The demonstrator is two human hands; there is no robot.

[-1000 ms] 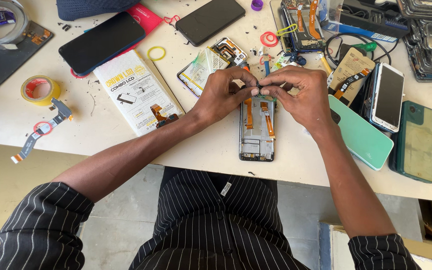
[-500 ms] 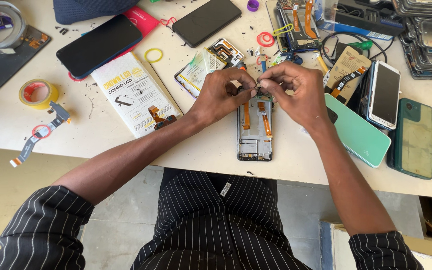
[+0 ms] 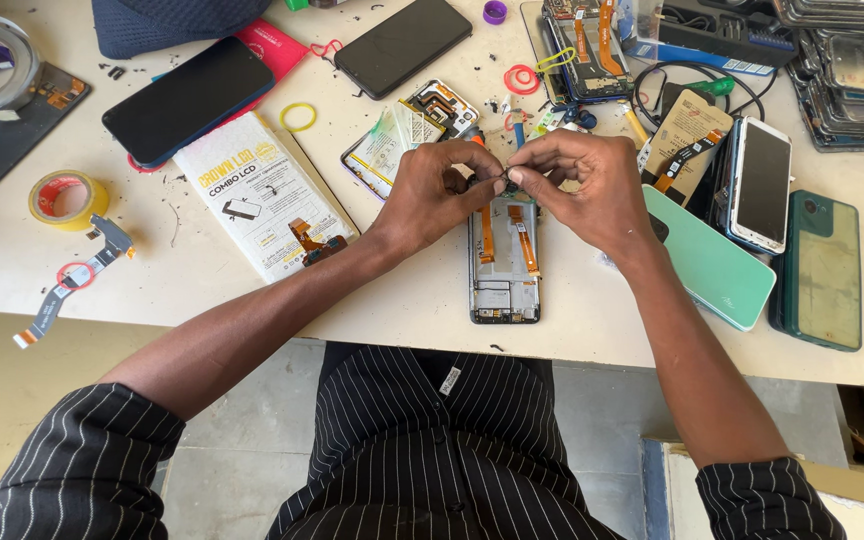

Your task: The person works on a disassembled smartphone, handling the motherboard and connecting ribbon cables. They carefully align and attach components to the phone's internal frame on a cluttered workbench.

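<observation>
Since the earlier frame your two hands have drawn a little closer over the top end of the opened phone, and the view has steadied; the phone itself lies where it did. Your left hand point(image 3: 432, 195) and right hand point(image 3: 577, 185) meet fingertip to fingertip, the fingers point(image 3: 487, 182) pinched nearly shut on something very small and thin just above the frame. What it is, a tiny part or a slim tool tip, is too small to tell.

Beneath them the opened phone point(image 3: 504, 262) lies flat on the desk point(image 3: 592, 320), near its front edge, back cover off, with two orange flex cables point(image 3: 524, 240) running along its length. Judge it as light and stiff at the frame but delicate inside: those ribbons are soft and likely to crease or tear, so hold it by the metal side rails, never by the cables.

Just right of it lies a mint-green back cover point(image 3: 712, 265), touching your right wrist; to the left, a white parts box point(image 3: 252, 190). Farther out sit a yellow tape roll point(image 3: 67, 198) and a dark green phone point(image 3: 820, 270).
</observation>
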